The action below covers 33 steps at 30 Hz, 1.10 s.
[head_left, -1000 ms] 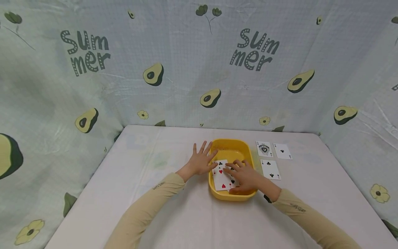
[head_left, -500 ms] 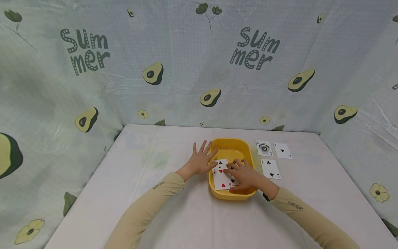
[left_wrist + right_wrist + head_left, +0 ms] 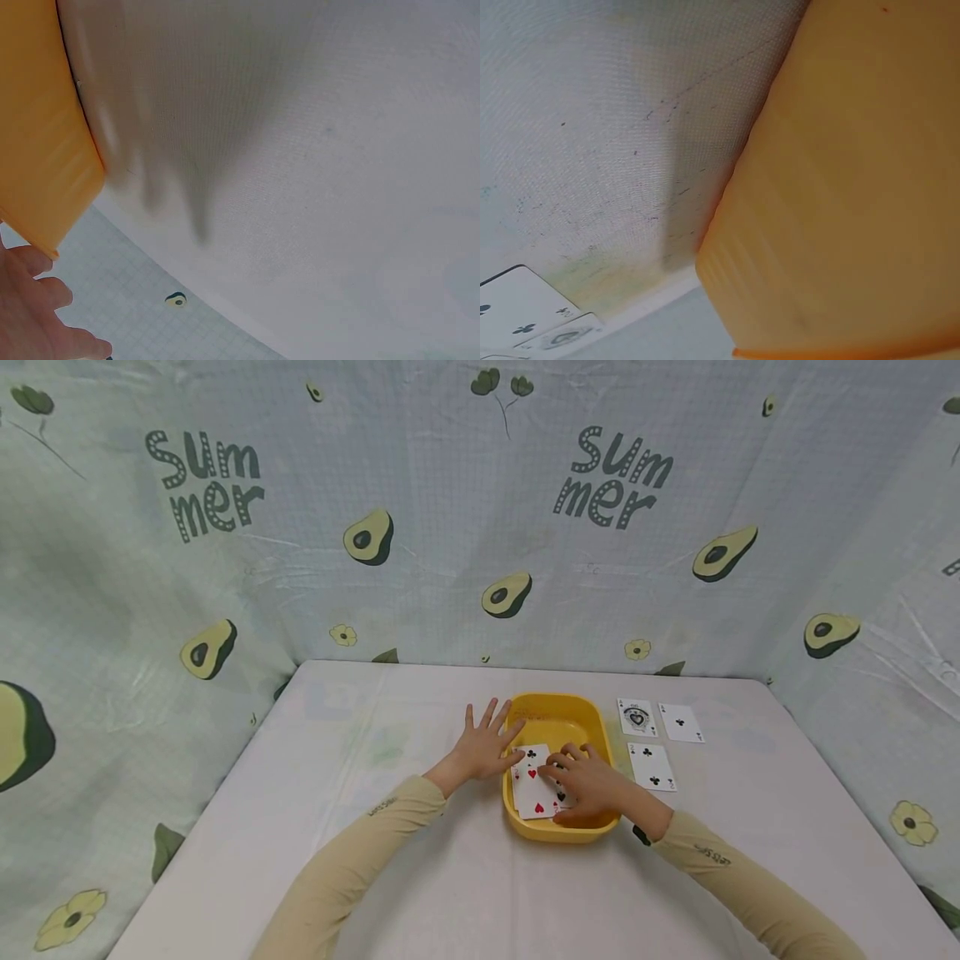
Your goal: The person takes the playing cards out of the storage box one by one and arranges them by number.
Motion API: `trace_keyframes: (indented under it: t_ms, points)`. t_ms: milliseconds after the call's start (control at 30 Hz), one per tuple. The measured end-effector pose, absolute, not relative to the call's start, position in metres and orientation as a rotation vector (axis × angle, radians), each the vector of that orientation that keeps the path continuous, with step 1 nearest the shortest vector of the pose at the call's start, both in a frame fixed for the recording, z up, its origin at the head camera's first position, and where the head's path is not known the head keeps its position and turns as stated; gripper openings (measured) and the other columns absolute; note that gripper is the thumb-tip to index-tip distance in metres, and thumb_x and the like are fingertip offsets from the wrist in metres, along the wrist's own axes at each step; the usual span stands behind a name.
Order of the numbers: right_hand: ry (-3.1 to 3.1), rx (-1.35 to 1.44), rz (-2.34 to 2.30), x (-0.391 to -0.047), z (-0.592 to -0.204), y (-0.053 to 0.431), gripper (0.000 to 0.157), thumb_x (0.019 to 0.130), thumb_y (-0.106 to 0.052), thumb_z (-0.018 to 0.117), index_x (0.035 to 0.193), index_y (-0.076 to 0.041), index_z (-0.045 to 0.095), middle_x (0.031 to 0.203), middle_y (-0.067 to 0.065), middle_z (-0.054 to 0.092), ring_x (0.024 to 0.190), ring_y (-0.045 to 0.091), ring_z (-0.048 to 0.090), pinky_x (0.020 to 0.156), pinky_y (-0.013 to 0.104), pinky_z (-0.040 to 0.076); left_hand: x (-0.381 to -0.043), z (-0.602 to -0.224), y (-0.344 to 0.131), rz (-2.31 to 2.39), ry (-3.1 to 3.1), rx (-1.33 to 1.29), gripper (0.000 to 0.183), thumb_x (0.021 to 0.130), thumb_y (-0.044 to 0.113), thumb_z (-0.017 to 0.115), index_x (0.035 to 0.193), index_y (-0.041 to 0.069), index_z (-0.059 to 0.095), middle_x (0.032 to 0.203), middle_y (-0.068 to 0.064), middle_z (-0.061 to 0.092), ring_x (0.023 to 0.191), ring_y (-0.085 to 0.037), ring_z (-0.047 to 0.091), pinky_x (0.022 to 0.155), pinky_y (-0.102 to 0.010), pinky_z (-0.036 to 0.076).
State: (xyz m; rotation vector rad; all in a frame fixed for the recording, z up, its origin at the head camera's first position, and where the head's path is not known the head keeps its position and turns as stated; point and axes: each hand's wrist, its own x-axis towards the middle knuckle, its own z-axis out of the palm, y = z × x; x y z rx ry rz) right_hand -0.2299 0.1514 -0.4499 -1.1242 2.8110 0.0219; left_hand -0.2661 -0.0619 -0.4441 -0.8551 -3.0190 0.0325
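Hardly anything is being moved since the earlier head view: the left hand (image 3: 480, 752) and the right hand (image 3: 592, 785) are being kept in the same places about the yellow tub (image 3: 555, 835). Playing cards (image 3: 532, 797) are being contained face up in the near part of the tub, overlapping, with hearts uppermost. Left-hand fingers are being spread wide across the tub's left rim, while right-hand fingers are being bent over the cards from the tub's right side (whether any card is being pinched or merely touched cannot be told). Three more cards (image 3: 681, 724) are being borne by the table (image 3: 375, 860), to the right of the tub. Judging by looks, very light, thin, springy stock is being dealt with, probably slippery face to face and easily creased; flat on the tub's floor, edges are likely being made hard to lift. Hold is being best taken by opposite long edges, thumb against fingers, with the middle being spared any squeeze that might bend it.
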Motion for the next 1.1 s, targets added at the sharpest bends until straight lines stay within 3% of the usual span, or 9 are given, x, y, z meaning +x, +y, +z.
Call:
trace_keyframes:
  t_ms: [400, 733, 1100]
  points:
    - [2.798, -1.053, 0.048, -0.2358, -0.4532, 0.1494, 0.082, 0.065, -0.058, 0.068, 0.131, -0.017, 0.043, 0.127, 0.005, 0.045, 0.117, 0.028, 0.034, 0.097, 0.056, 0.029, -0.2659, -0.4451, -0.0615, 0.030, -3.019, -0.848, 0.057, 0.092, 0.051, 0.030, 0.142, 0.024, 0.025, 0.151, -0.010, 0.008, 0.139, -0.033, 0.005, 0.104, -0.062, 0.008]
    - [2.789, -0.995, 0.052, -0.2386, -0.4534, 0.1465, 0.083, 0.061, -0.062, 0.067, 0.127, -0.017, 0.047, 0.123, 0.004, 0.044, 0.116, 0.026, 0.034, 0.097, 0.058, 0.028, -0.2652, -0.4435, -0.0623, 0.048, -3.018, -0.848, 0.057, 0.092, 0.051, 0.031, 0.142, 0.024, 0.025, 0.151, -0.010, 0.009, 0.139, -0.033, 0.006, 0.104, -0.062, 0.009]
    - [2.778, -0.990, 0.054, -0.2380, -0.4494, 0.1457, 0.083, 0.060, -0.062, 0.069, 0.123, -0.014, 0.047, 0.124, 0.006, 0.044, 0.113, 0.025, 0.035, 0.096, 0.052, 0.029, -0.2658, -0.4425, -0.0623, 0.038, -3.016, -0.846, 0.057, 0.092, 0.051, 0.031, 0.141, 0.023, 0.026, 0.151, -0.010, 0.010, 0.139, -0.033, 0.007, 0.104, -0.063, 0.009]
